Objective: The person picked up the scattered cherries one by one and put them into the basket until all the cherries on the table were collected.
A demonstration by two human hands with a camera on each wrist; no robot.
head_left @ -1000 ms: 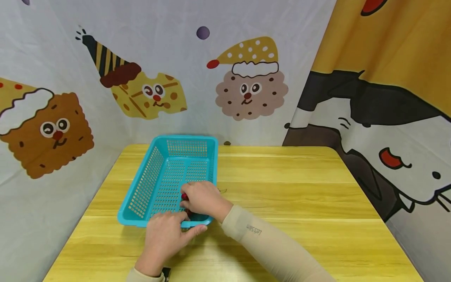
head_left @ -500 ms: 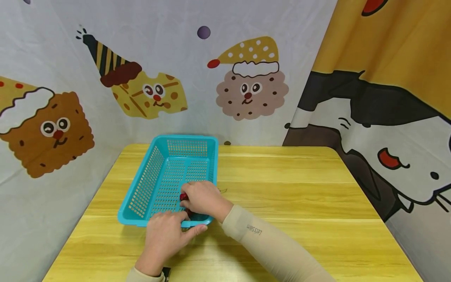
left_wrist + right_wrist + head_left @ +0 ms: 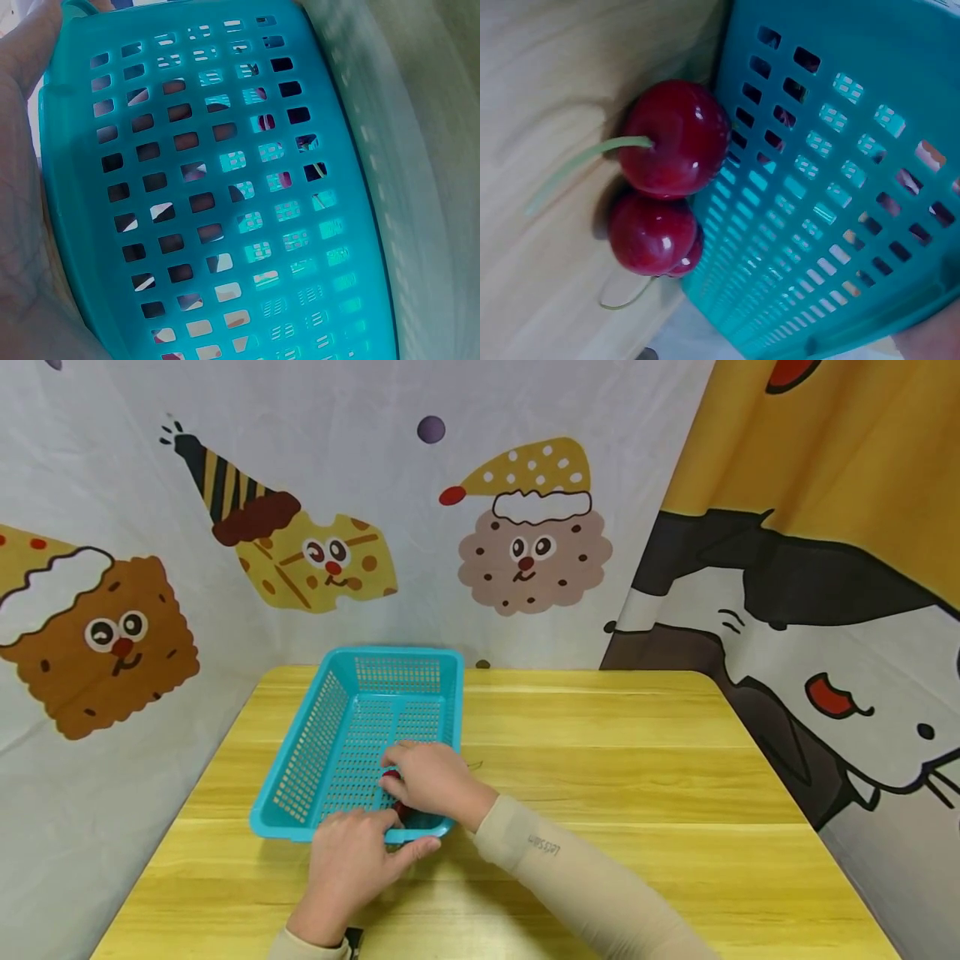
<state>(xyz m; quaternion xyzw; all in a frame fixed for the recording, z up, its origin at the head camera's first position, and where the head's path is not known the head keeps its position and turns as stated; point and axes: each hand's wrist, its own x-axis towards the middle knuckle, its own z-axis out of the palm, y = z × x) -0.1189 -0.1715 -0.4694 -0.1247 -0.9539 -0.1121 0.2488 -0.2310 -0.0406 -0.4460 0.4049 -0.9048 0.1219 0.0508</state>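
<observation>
Cherries (image 3: 673, 154) on table (image 3: 540, 270), outside basket wall (image 3: 829, 178)

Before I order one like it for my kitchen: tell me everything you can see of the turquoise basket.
The turquoise basket is rectangular, open-topped and apparently plastic, its walls and floor pierced by rows of small slots beneath a solid rim. It sits upright on the wooden table. The left hand grips its near rim; the right hand reaches in over its right side. Cherries lie against or near its outer right wall.
</observation>
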